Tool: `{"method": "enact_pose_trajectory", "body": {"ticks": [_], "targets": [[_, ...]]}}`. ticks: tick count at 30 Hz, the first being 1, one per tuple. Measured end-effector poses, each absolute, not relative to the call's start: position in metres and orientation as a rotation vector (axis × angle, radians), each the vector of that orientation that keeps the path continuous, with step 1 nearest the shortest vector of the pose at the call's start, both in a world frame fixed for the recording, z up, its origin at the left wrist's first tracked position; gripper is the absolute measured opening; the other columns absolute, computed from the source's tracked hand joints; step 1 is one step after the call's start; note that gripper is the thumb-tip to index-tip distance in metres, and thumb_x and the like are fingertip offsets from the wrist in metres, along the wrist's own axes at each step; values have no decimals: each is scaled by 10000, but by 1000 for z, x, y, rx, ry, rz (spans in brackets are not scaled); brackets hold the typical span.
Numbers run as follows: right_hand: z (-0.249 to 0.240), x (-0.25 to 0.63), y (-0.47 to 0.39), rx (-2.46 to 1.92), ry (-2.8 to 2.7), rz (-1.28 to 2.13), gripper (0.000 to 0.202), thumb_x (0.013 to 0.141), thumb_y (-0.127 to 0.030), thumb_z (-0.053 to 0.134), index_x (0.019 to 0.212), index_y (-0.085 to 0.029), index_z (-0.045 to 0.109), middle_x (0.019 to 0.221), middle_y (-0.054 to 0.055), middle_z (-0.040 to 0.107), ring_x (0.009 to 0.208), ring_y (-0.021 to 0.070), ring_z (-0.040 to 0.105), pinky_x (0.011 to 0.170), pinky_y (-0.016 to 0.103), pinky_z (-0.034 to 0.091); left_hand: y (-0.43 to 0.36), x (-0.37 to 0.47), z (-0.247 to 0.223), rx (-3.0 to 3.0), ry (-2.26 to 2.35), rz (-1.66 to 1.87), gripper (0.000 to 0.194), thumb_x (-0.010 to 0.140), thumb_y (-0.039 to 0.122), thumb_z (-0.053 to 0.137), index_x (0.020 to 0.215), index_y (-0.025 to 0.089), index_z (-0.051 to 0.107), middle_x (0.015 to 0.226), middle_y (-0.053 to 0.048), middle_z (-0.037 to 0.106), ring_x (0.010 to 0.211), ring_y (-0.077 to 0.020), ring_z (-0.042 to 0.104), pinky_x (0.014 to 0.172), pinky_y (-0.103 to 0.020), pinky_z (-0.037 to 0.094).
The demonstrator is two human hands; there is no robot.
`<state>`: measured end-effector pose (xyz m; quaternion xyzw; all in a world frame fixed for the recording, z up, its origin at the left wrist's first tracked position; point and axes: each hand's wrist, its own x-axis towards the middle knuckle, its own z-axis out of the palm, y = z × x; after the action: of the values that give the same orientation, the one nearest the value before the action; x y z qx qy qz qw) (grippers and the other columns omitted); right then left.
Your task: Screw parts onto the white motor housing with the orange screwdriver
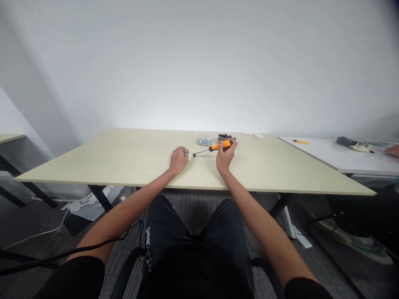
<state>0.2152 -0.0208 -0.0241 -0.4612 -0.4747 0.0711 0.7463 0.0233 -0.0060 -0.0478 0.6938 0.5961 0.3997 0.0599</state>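
Seeing a wide tabletop (140, 166) spread beneath the screwdriver (215, 148), with no raised lip visible along the near edge; likely to let a dropped piece roll off. Following the screwdriver next, slanting low and leftward from an orange-and-black handle down a thin shaft (201, 153); judging that slant a probable cause of trouble, with sideways pressure apt to lever the tip out of line.

Noting the right hand (225, 158) wrapped around the screwdriver's handle. Finding the left hand (178, 160) just left of the screwdriver's tip, curled over a white piece and seemingly pressing it to the tabletop; exposed there to a jab from too hard a push.

Noting a clear tub (199, 136) of silvery pieces (204, 141) behind the screwdriver's shaft, and a pile of black pieces (225, 136) behind its handle. Perhaps risking a knock and a spill from too wide a swing.

Coming to the white piece (190, 155): peeking out beside the screwdriver's tip, partly covered by fingers. Possibly twisting or skidding under turning force, from so little surface to grip.

Ending with a small dark piece (193, 155) at the screwdriver's tip, too small to tell whether attached or merely touching; perhaps tilting or dropping after a jolt.
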Motion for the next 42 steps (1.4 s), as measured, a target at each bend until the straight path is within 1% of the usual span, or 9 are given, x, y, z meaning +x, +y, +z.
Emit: {"method": "enact_pose_trajectory", "body": {"ticks": [8, 14, 17, 22, 24, 30, 35, 39, 42], "targets": [[-22, 216, -16, -997, -1128, 167, 409, 896, -523, 464, 1135, -195, 416, 923, 37, 548, 753, 126, 549, 706, 260, 452, -2, 22, -50, 2108, 1778, 1228, 258, 897, 227, 475, 1140, 150, 517, 1155, -118, 610, 1077, -249, 525, 903, -353, 411], [11, 218, 7, -1020, -1334, 83, 307, 879, -448, 501, 1035, -188, 448, 821, 13, 534, 692, 118, 508, 692, 269, 413, -1, 21, -51, 2095, 1727, 1218, 232, 921, 247, 454, 1136, 167, 489, 1164, -115, 607, 1057, -223, 559, 884, -331, 428], [37, 216, 16, -1059, -1538, 71, 285, 865, -424, 524, 1010, -187, 458, 728, -7, 516, 636, 115, 469, 664, 269, 383, 0, 20, -51, 2064, 1721, 1198, 256, 927, 266, 439, 1163, 171, 465, 1181, -113, 599, 1029, -221, 580, 855, -328, 441], [72, 207, 16, -1074, -1867, 83, 269, 852, -378, 571, 1003, -184, 462, 767, 1, 546, 644, 103, 463, 654, 253, 375, 6, 20, -51, 2045, 1710, 1165, 413, 910, 348, 486, 1281, 179, 420, 1186, -123, 561, 1006, -238, 595, 850, -346, 449], [84, 203, 14, -1076, -2002, 128, 254, 842, -350, 596, 988, -183, 471, 769, 3, 558, 636, 96, 472, 636, 243, 383, 11, 19, -51, 2075, 1680, 1136, 438, 900, 326, 496, 1313, 195, 434, 1187, -123, 541, 987, -244, 601, 861, -360, 449], [119, 195, 17, -1151, -2326, 295, 281, 811, -350, 670, 968, -184, 505, 739, 16, 591, 540, 90, 515, 563, 254, 434, 26, 9, -50, 2174, 1507, 1072, 367, 869, 263, 506, 1222, 176, 552, 1169, -114, 543, 1015, -248, 591, 923, -363, 440], [137, 187, 31, -1289, -2395, 487, 352, 748, -329, 751, 940, -173, 501, 763, 38, 617, 590, 141, 613, 605, 312, 514, 36, -6, -45, 2245, 1271, 983, 403, 854, 347, 550, 1223, 185, 541, 1234, -87, 579, 1117, -243, 548, 992, -355, 400], [144, 179, 46, -1397, -2356, 606, 465, 642, -201, 819, 971, -166, 493, 798, 42, 631, 655, 184, 654, 628, 355, 559, 45, -16, -39, 2213, 1148, 894, 401, 830, 386, 564, 1188, 206, 556, 1196, -66, 614, 1024, -219, 585, 905, -332, 441], [147, 178, 58, -1418, -2322, 664, 481, 584, -218, 850, 908, -150, 502, 770, 49, 642, 656, 189, 659, 631, 364, 577, 48, -15, -39, 2155, 1106, 868, 412, 778, 324, 588, 1170, 200, 551, 1144, -64, 617, 916, -187, 594, 815, -303, 460]]}}
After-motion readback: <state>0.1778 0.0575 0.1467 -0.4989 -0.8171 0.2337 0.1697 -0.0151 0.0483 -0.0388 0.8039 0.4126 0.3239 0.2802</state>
